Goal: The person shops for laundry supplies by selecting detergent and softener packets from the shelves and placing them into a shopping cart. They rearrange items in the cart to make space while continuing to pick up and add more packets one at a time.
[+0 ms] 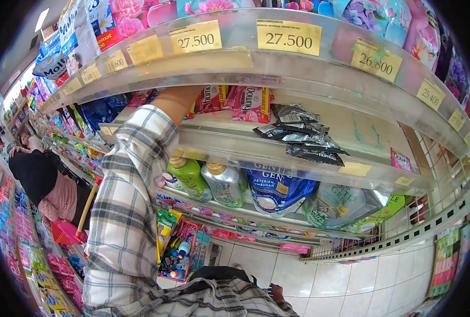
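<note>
My left hand (pixel 185 100) reaches in under the upper shelf's price rail, the plaid sleeve folded back at the forearm. Its fingers are hidden behind the rail. Right beside it are red Downy sachets (pixel 211 99) and pink Downy sachets (pixel 252 104) on the middle shelf (pixel 362 124). Farther right, several black sachets (pixel 303 134) lie in a loose pile, partly over the shelf's front edge. Low at my side hangs my right hand (pixel 276 291), small in view, fingers apart and nothing seen in it.
The upper price rail (pixel 309 61) juts out above. Below stand a green bottle (pixel 191 177), a silver bottle (pixel 224 185) and a blue detergent pouch (pixel 277 187). A red basket (pixel 185 251) of goods is on the tiled floor (pixel 330 280). At left, a person (pixel 60 195) bends near a wooden handle (pixel 88 208).
</note>
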`<action>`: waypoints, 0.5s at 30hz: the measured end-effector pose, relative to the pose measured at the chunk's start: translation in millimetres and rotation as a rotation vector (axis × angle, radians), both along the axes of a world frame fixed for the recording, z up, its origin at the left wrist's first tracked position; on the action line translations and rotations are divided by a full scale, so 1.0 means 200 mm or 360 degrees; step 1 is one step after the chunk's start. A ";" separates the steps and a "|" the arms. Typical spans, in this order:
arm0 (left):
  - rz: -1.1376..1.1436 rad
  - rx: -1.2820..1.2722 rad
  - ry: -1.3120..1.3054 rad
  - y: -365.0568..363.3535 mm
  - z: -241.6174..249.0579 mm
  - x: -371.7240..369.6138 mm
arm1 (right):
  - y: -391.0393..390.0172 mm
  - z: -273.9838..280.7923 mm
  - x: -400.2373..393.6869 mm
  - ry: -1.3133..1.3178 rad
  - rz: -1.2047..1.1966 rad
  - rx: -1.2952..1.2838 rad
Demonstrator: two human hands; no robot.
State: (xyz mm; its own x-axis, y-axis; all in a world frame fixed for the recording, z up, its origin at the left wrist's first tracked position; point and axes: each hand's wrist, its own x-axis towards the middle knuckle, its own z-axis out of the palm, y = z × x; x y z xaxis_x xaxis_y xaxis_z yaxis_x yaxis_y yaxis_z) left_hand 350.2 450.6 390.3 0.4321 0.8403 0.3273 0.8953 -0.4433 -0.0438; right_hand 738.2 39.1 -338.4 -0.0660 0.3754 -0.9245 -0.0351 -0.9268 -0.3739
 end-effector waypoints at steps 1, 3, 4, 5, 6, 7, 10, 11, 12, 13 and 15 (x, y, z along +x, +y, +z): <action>-0.0003 -0.0004 0.0002 0.00 0.00 0.00 | 0.02 0.00 -0.01 -0.0011 -0.0057 -0.0049; -0.0001 -0.0014 -0.0008 -0.03 -0.01 0.01 | 0.02 0.00 -0.02 -0.0054 -0.0141 0.0016; -0.0013 -0.0005 -0.0002 -0.03 0.00 0.01 | 0.03 0.00 -0.03 -0.0070 -0.0130 0.0028; -0.0026 0.0000 0.0003 -0.04 -0.01 0.01 | 0.04 0.05 -0.04 -0.0087 -0.0119 0.0041; -0.0026 0.0003 0.0005 -0.07 -0.02 0.01 | 0.04 0.07 -0.04 -0.0107 -0.0106 0.0052; -0.0043 0.0011 0.0010 -0.09 -0.02 0.01 | 0.04 0.09 -0.04 -0.0093 -0.0108 0.0055; -0.0053 0.0002 0.0017 -0.13 -0.03 0.00 | 0.04 0.11 -0.03 -0.0054 -0.0120 0.0049; -0.0054 -0.0005 0.0025 -0.13 -0.03 0.00 | 0.04 0.09 -0.02 -0.0043 -0.0128 0.0034; -0.0076 0.0003 0.0036 -0.13 -0.02 0.00 | 0.04 0.07 -0.02 -0.0030 -0.0136 0.0020; -0.0090 0.0000 0.0047 -0.12 0.00 0.00 | 0.04 0.05 -0.01 -0.0030 -0.0138 0.0028; -0.0104 -0.0023 0.0060 -0.09 0.02 -0.01 | 0.03 0.04 0.00 -0.0028 -0.0147 0.0043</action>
State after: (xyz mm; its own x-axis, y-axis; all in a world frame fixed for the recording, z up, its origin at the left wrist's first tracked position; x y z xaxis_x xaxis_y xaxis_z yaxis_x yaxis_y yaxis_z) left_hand 349.0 432.4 395.1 0.4977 0.8146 0.2980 0.8624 -0.5014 -0.0699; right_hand 738.2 45.1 -330.6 -0.0137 0.4042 -0.9146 -0.1129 -0.9094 -0.4003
